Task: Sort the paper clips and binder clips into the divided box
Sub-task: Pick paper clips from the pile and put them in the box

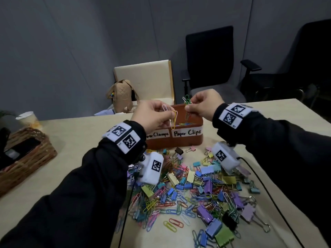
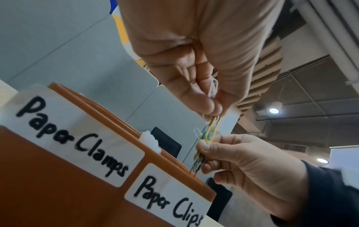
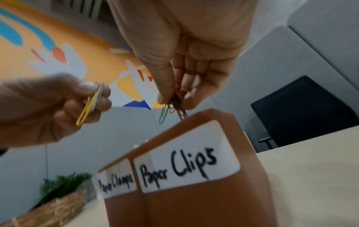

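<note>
A brown divided box (image 1: 179, 142) stands mid-table, labelled "Paper Clamps" on the left and "Paper Clips" on the right. Both hands hover over its right compartment. My left hand (image 1: 171, 116) pinches a yellow paper clip (image 1: 174, 120) that hangs down, with a white clip (image 1: 165, 107) also in its fingers. My right hand (image 1: 188, 107) pinches a small bunch of paper clips (image 1: 186, 102), green among them. In the right wrist view that bunch (image 3: 179, 112) dangles just above the box rim (image 3: 202, 116). A mixed pile of coloured paper clips and binder clips (image 1: 197, 185) lies in front of the box.
A wicker basket (image 1: 26, 158) sits at the table's left edge with a paper cup (image 1: 28, 119) behind it. A tan bag (image 1: 121, 95) rests on a cream chair (image 1: 143, 76); black office chairs (image 1: 209, 65) stand behind. A black cable (image 1: 259, 178) runs along the right.
</note>
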Demonstrator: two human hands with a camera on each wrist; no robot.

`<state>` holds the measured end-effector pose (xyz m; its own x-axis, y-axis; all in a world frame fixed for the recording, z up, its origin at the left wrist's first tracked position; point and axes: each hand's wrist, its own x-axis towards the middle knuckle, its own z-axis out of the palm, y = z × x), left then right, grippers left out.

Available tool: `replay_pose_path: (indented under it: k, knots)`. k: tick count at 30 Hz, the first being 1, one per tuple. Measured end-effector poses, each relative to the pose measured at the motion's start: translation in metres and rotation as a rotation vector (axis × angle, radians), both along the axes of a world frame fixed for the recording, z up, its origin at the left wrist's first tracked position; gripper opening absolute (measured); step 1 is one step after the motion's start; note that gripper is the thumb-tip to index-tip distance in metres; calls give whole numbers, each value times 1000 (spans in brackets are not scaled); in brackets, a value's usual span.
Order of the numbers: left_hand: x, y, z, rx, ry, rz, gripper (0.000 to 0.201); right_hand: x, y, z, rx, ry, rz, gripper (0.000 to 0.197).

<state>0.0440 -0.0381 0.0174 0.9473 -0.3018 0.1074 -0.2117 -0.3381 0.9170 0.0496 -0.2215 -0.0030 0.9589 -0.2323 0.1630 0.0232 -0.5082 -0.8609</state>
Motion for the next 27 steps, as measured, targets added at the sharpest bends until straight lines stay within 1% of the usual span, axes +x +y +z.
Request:
replay_pose_path:
  k: [2,4,7,11,13,15,16,18,20,22,23,25,27]
  knots:
    - [6,-8,-4,-19,5,13,11,3,0,-6,-211,17,-37,13]
    - [11,-14,-9,-29,-1,17,13,3,-2,-13,-290,34,-28,9]
    - [24,-21,-18,-4,-26,32,16,-3,-7,-16,-315,0,-31,8]
    - [42,-30,-27,71,-126,101,17,-17,-17,-21,-279,-21,-8,12]
    - [46,-35,-30,174,-190,112,17,-27,-20,-24,-281,-10,32,15]
    - [48,-36,-34,277,-200,100,13,-39,-19,-27,-303,8,84,13]
    - [48,-36,-36,302,-202,88,13,-47,-18,-28,-312,18,120,12]
    - [47,-33,-41,323,-237,80,24,-62,-14,-28,-339,65,241,8]
    - [40,-27,-40,345,-321,82,30,-76,-9,-28,-449,166,430,2]
    - [26,-20,-37,370,-367,27,27,-88,-2,-31,-586,269,619,8]
    - [17,-15,-36,399,-348,-27,24,-93,2,-32,-642,313,690,11]
    - [-6,-5,-38,537,-254,-149,16,-102,9,-35,-753,370,794,13]
    - [-30,3,-46,688,-186,-274,11,-109,12,-36,-846,399,845,13]
